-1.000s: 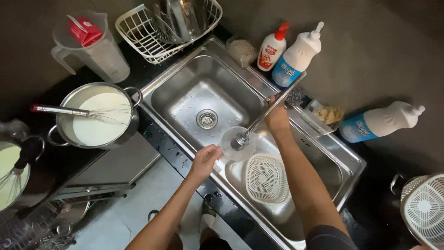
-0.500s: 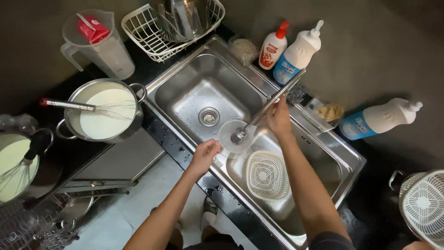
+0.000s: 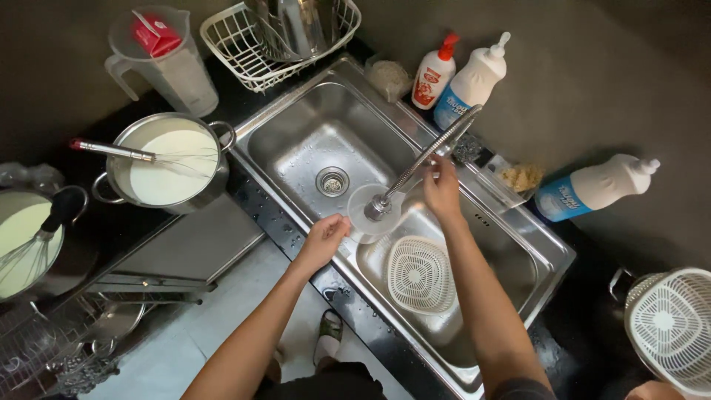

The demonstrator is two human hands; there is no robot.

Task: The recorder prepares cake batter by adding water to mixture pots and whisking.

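Two hands working at the sink (image 3: 296, 133) | left hand (image 3: 324, 238) gripping clear round lid (image 3: 368, 213) under spout | right hand (image 3: 442, 189) fingers curling around faucet hose (image 3: 433, 152) | rinsing; next needing steady hold.

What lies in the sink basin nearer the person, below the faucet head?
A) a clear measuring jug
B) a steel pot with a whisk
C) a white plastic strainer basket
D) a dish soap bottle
C: a white strainer basket lies in the near basin of the sink, just below the faucet head; the left hand holds a clear round lid beside it.
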